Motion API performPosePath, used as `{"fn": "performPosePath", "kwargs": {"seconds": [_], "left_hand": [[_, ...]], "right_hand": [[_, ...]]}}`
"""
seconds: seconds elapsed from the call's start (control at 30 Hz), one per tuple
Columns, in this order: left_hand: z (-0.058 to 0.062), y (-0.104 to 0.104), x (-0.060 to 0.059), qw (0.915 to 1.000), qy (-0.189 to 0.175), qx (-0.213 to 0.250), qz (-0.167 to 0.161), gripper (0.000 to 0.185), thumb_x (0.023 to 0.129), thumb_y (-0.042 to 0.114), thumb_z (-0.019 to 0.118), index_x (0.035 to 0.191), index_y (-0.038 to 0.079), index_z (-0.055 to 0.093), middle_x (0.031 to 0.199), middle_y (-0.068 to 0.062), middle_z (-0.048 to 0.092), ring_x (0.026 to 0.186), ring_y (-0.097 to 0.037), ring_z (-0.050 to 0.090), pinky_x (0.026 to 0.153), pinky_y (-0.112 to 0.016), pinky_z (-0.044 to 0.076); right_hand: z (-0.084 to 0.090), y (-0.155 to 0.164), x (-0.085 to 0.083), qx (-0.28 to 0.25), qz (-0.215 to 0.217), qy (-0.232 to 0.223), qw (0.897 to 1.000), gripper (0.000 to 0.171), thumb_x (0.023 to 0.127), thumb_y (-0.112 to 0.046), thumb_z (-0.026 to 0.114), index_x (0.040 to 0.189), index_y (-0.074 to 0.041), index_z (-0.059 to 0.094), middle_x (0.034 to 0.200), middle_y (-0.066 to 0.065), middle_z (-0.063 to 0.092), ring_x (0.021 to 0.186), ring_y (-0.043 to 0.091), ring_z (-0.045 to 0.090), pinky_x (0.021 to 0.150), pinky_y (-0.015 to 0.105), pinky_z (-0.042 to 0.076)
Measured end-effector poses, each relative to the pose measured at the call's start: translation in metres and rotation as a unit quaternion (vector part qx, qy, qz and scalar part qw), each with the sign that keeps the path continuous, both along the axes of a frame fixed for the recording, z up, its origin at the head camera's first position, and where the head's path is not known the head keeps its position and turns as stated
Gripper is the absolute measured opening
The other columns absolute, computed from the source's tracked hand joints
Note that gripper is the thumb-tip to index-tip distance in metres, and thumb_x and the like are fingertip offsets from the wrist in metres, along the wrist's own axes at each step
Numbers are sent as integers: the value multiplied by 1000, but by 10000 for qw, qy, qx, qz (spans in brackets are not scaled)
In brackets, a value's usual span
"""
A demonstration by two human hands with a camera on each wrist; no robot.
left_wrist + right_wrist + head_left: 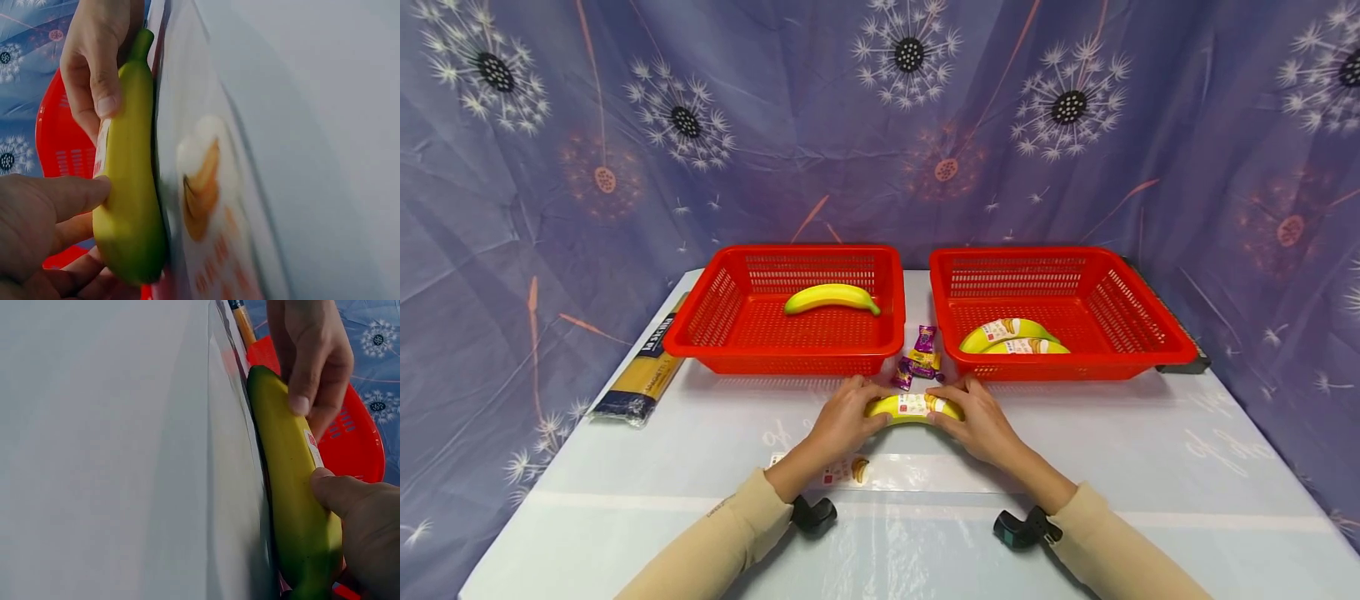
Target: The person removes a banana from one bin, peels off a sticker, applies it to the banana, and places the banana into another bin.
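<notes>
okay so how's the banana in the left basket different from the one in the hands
The basket banana is bare, with no label showing; the held banana wears a white-and-red label. The basket banana lies untouched inside the left basket; the held banana sits on the table, gripped at its ends by the left hand and right hand. Both are yellow, curved, and arch upward.

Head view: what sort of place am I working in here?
Likely a staged tabletop setup, not a home: a white table against a hung dandelion-print backdrop, with two red baskets set out, and both hands gripping a banana.
</notes>
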State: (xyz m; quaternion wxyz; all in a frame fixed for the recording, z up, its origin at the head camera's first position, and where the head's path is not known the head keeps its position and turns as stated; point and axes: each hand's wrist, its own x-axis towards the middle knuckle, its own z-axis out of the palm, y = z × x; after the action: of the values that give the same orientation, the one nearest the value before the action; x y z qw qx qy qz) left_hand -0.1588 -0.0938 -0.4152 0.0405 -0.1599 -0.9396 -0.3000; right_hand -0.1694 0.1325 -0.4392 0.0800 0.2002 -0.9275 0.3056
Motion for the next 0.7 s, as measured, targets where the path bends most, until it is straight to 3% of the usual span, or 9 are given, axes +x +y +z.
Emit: {"fn": "performPosePath", "kwargs": {"seconds": [0.27,0.43,0.7], "left_hand": [[-8,-17,8,9997,85,235,38,34,77,16,74,110,12,69,93,-1,65,82,-13,52,72,-29,40],[-10,-17,9,9995,-20,282,131,33,78,17,74,110,11,69,94,-3,66,82,-16,53,74,-30,41],[-10,-18,10,9995,68,285,86,31,78,16,73,108,10,70,95,-5,66,81,-15,54,73,-30,42]], "right_hand": [[1,0,0,-1,-76,-174,9998,40,77,-33,76,114,-21,68,94,3,50,85,16,44,72,27,33],[4,-6,-1,104,61,190,9997,40,76,-29,77,113,-18,69,96,3,55,89,18,46,74,30,35],[9,-27,-8,548,386,634,9957,40,77,-39,75,112,-21,70,95,-1,56,86,17,44,70,27,33]]}}
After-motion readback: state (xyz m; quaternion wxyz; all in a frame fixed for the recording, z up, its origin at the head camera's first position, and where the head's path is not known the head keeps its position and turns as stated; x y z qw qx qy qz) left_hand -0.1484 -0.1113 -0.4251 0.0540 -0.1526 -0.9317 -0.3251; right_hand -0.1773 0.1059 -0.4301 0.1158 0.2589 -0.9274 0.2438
